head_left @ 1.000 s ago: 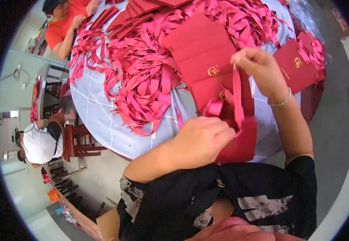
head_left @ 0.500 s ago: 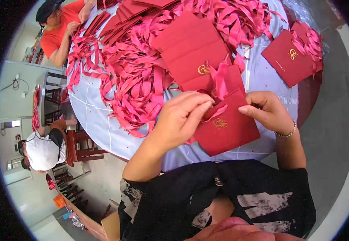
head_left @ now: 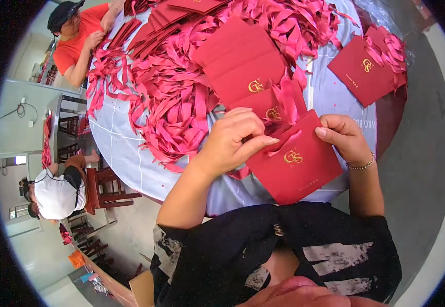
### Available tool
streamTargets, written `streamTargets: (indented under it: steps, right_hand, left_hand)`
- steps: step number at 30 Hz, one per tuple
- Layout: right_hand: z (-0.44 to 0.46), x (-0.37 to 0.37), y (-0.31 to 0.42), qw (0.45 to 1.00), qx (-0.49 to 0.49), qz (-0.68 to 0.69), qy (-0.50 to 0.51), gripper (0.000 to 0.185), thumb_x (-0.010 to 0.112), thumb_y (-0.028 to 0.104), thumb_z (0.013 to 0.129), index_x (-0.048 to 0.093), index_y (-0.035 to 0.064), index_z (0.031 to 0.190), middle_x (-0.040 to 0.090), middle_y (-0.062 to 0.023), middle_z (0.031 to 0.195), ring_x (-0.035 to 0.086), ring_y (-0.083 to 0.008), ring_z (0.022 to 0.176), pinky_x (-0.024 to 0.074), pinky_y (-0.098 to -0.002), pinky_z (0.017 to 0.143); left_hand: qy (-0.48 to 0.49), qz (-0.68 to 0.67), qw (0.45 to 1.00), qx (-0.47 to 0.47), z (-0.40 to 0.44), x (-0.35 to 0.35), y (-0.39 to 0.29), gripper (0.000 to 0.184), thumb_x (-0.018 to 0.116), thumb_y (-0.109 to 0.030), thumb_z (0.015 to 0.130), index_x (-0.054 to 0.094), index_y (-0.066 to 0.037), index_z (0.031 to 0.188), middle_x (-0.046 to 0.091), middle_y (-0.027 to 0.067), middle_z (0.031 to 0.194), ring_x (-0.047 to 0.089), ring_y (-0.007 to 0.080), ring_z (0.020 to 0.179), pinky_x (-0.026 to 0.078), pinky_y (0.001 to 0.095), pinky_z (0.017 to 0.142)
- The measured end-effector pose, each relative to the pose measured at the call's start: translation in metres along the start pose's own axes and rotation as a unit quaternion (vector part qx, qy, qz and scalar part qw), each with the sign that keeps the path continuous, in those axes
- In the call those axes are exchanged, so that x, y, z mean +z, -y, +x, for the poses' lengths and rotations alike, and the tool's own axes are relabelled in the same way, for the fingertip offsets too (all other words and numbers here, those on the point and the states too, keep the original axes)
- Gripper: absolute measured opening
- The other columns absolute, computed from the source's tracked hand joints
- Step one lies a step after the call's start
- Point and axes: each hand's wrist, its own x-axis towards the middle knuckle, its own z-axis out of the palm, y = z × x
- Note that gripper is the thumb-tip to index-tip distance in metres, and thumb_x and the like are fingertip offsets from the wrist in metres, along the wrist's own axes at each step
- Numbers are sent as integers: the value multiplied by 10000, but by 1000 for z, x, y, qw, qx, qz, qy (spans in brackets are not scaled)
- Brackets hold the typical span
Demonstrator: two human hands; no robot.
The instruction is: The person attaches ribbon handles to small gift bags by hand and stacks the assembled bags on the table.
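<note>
"Head view: the flat red paper bag with gold lettering (head_left: 299,174) is pinched at 1 corner by the right hand (head_left: 349,139), above the grey-clothed table (head_left: 226,198)."

"Left hand (head_left: 234,140)?"

"Grip can't be told; the slim pink ribbon (head_left: 287,142) is neared. Best kept untwisted!"

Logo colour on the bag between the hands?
The logo is gold, on a red bag; best seen in the head view.

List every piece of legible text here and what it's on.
"GS", gold monogram: nearest gift bag, next bag behind it, flat bag beyond, far-right bag.
"WILD B…", apparently: tablecloth; remaining letters unclear.
Too small to read: lines beneath the monograms on the nearest and far-right bags.
</note>
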Motion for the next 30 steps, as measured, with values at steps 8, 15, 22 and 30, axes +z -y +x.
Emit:
streamTargets:
  steps: [8, 15, 22, 30]
  right_hand:
    - [0, -2, -1, 1000, 1, 7, 3, 304, 624, 171, 987, 498, 90, 723, 415, 112, 720, 356, -13, 687, 305, -221, 600]
    - [-7, -6, 15, 989, -98, -85, 68, 373, 611, 179, 1000, 404, 70, 710, 336, 88, 712, 310, -37, 671, 288, -257, 579]
    - [-26, -34, 29, 971, -141, -13, -194, 185, 640, 133, 965, 599, 75, 794, 487, 102, 765, 439, -11, 720, 348, -210, 625]
    - [-28, -113, 26, 759, -245, -198, -569, 179, 699, 103, 930, 675, -10, 1067, 667, 15, 910, 582, -36, 812, 476, -207, 724]
  left_hand:
    - [16, -16, 997, -78, -4, 2, -2, 323, 777, -173, 835, 553, -19, 661, 473, 104, 595, 509, 265, 535, 378, 375, 506]
    - [-74, 69, 982, -160, -1, -5, -7, 366, 802, -119, 815, 535, -14, 588, 480, 82, 543, 464, 176, 476, 354, 328, 478]
    - [-194, -58, 968, -148, 1, -1, 2, 93, 701, 14, 856, 608, 12, 852, 688, 133, 981, 646, 184, 876, 501, 289, 786]
    - [-146, 136, 978, -53, 5, 4, -2, 176, 758, -39, 803, 643, 1, 930, 675, 150, 1034, 644, 303, 963, 499, 370, 864]
